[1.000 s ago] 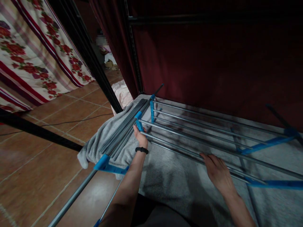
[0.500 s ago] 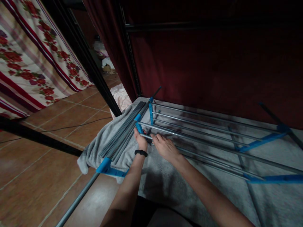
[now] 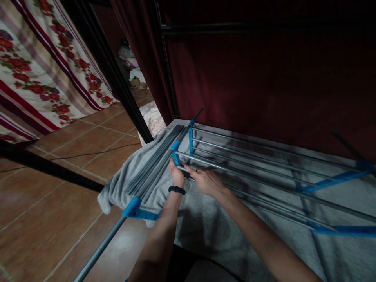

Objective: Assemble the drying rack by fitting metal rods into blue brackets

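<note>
A rack of grey metal tubes joined by blue plastic brackets lies across the grey blanket. My left hand [image 3: 177,175] is closed around the lower end of a blue bracket [image 3: 175,158], where a metal tube [image 3: 182,168] meets it. Right beside it, my right hand [image 3: 208,181] grips that same tube, fingertips close to the bracket. The fingers of both hands are partly hidden. Further along the rack, more tubes [image 3: 241,169] run right to a second blue bracket [image 3: 337,181].
Several loose grey tubes [image 3: 155,160] lie bundled on the blanket [image 3: 202,223] at left. Another blue bracket [image 3: 132,206] with a tube juts over the tiled floor [image 3: 58,219]. Black frame bars [image 3: 117,74] and a dark red curtain [image 3: 249,90] border the blanket.
My right hand has slid a little left along the tube, nearer the bracket. My left hand stays at the bracket. The whole view has shifted slightly.
</note>
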Demonstrator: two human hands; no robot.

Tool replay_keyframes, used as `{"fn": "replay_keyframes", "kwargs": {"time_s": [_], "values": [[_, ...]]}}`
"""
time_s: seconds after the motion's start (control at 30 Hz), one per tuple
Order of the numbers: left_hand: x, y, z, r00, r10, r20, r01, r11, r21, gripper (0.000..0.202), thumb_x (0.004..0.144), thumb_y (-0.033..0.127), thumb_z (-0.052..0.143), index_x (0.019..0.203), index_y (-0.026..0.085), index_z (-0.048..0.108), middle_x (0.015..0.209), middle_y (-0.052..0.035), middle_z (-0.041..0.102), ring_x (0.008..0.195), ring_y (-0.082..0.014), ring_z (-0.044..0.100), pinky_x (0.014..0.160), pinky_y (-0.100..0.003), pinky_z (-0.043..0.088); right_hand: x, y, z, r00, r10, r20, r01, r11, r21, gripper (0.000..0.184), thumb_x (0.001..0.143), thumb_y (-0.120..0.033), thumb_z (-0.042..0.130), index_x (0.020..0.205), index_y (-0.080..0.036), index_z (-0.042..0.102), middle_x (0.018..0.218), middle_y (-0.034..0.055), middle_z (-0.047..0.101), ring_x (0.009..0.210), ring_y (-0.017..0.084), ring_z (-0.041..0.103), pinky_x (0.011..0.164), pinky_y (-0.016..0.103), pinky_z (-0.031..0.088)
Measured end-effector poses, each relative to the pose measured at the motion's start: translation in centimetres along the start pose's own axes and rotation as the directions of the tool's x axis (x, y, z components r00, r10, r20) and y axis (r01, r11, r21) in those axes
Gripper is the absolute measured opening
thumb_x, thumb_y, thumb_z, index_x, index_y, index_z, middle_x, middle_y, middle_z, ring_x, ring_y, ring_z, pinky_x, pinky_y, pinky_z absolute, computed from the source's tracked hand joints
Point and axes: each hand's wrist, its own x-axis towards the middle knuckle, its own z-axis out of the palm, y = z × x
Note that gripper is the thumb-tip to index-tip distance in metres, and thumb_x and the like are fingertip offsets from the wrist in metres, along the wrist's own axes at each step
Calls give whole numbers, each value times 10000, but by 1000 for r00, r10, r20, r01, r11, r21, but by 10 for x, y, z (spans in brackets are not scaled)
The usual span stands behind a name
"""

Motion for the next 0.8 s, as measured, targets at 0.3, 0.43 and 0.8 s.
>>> {"fn": "replay_keyframes", "kwargs": {"time_s": [0.3, 0.43, 0.8], "values": [[0, -1, 2, 996, -73, -59, 72, 997, -10, 450, 992, 523, 459, 676, 207, 518, 604, 5, 506, 508, -116, 440, 468, -248, 335, 9, 7, 5, 1000, 4, 0, -4, 1000, 22, 599, 1070, -264, 239, 1665, -337, 255, 1425, 105, 653, 1142, 252, 704, 955, 378, 526], [-1, 0, 2, 998, -61, -25, 61, 998, 1, 455, 1008, 506, 435, 665, 218, 520, 604, -7, 507, 494, -120, 422, 469, -261, 329, 8, 6, 8, 1000, 16, -16, -15, 1000, 17, 607, 1068, -259, 249, 1668, -343, 234, 1395, 107, 666, 1095, 250, 718, 930, 377, 536], [1, -4, -1, 998, -65, -5, 65, 998, 20, 499, 1010, 570, 423, 665, 220, 511, 561, 9, 490, 462, -115, 395, 479, -274, 326, 8, 9, 15, 999, 20, 29, -20, 1000, -24, 661, 1029, -179, 252, 1673, -325, 219, 1360, 133, 675, 1060, 260, 732, 915, 387, 545]]}}
